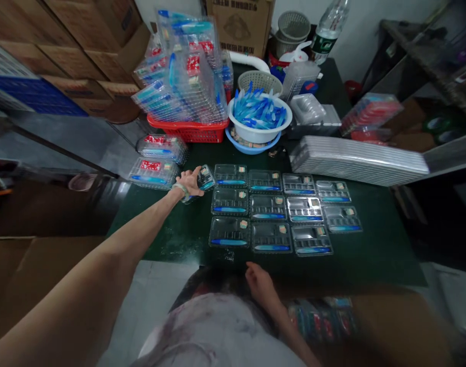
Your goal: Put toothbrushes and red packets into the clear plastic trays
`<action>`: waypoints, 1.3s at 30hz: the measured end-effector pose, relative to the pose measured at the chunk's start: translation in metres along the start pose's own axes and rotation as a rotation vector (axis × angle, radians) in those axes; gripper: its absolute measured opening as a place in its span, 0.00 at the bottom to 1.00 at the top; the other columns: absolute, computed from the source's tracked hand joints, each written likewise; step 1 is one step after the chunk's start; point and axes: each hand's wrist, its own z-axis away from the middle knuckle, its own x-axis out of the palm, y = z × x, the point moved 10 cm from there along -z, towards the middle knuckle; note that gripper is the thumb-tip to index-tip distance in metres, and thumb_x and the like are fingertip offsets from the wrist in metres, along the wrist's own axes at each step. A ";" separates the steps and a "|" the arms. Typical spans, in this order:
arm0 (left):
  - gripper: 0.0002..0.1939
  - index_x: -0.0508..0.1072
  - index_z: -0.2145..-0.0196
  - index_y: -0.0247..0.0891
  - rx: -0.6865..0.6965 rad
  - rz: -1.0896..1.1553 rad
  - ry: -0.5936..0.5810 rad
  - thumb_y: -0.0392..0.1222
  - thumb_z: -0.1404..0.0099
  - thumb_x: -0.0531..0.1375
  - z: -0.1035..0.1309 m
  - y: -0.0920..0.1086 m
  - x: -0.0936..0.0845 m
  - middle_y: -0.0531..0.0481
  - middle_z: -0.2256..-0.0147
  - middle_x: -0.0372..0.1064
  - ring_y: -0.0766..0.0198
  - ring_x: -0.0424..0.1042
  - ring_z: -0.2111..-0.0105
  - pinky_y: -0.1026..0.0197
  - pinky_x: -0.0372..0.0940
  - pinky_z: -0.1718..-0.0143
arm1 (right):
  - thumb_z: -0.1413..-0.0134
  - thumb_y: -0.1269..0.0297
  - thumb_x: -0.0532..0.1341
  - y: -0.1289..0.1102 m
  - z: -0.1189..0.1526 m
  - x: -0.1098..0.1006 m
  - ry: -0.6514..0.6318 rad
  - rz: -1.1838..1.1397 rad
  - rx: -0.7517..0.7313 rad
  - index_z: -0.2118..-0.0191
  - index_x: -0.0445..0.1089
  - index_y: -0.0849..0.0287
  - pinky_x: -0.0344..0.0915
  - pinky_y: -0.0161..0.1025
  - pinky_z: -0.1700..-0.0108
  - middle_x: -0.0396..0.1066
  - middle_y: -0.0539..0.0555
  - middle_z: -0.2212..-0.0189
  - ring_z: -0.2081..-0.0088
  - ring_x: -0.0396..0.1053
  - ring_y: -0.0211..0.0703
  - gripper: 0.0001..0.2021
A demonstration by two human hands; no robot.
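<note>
My left hand (pixel 190 182) reaches out over the table's left part. Its fingers are closed on a clear plastic tray (pixel 206 178) with a blue pen in it, tilted and partly hidden by the hand. Beside it, more such trays lie in rows, among them one tray (pixel 229 201) holding a blue pen (pixel 229 209) and a small striped piece (pixel 242 194). My right hand (pixel 260 283) is low by the table's front edge, below the rows. Its fingers look loosely curled, with nothing visible in them.
Left of the rows stand stacked packs with red cards (pixel 151 172). Behind is a red basket (pixel 187 132) heaped with packs, plus a white bowl (pixel 251 133) of blue pens. A long stack of clear trays (pixel 358 159) lies right. Cardboard boxes (pixel 87 30) stand back left.
</note>
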 end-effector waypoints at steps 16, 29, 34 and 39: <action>0.52 0.53 0.36 0.42 0.530 -0.074 -0.008 0.40 0.61 0.59 0.219 0.081 0.069 0.31 0.42 0.53 0.37 0.51 0.42 0.39 0.49 0.48 | 0.48 0.69 0.53 -0.042 -0.089 0.048 -0.140 -0.585 0.354 0.63 0.66 0.63 0.58 0.26 0.83 0.67 0.48 0.75 0.80 0.65 0.31 0.08; 0.53 0.51 0.36 0.47 0.550 -0.131 0.023 0.32 0.60 0.61 0.215 0.141 0.145 0.29 0.37 0.44 0.36 0.45 0.38 0.37 0.49 0.49 | 0.50 0.57 0.57 0.047 0.017 -0.035 0.247 -0.608 0.469 0.65 0.66 0.64 0.51 0.25 0.87 0.66 0.48 0.78 0.83 0.62 0.31 0.13; 0.39 0.60 0.39 0.44 0.540 -0.107 0.084 0.34 0.51 0.61 0.206 0.147 0.142 0.35 0.35 0.40 0.37 0.38 0.36 0.38 0.52 0.49 | 0.49 0.63 0.56 0.063 0.004 -0.060 0.412 -0.706 0.523 0.64 0.64 0.62 0.54 0.25 0.86 0.67 0.48 0.77 0.82 0.63 0.30 0.09; 0.36 0.62 0.40 0.44 0.506 -0.095 0.106 0.34 0.48 0.61 0.201 0.142 0.147 0.36 0.35 0.44 0.38 0.40 0.36 0.39 0.54 0.49 | 0.48 0.67 0.56 0.051 -0.033 -0.066 0.405 -0.745 0.498 0.65 0.63 0.62 0.54 0.25 0.87 0.66 0.46 0.78 0.83 0.64 0.30 0.05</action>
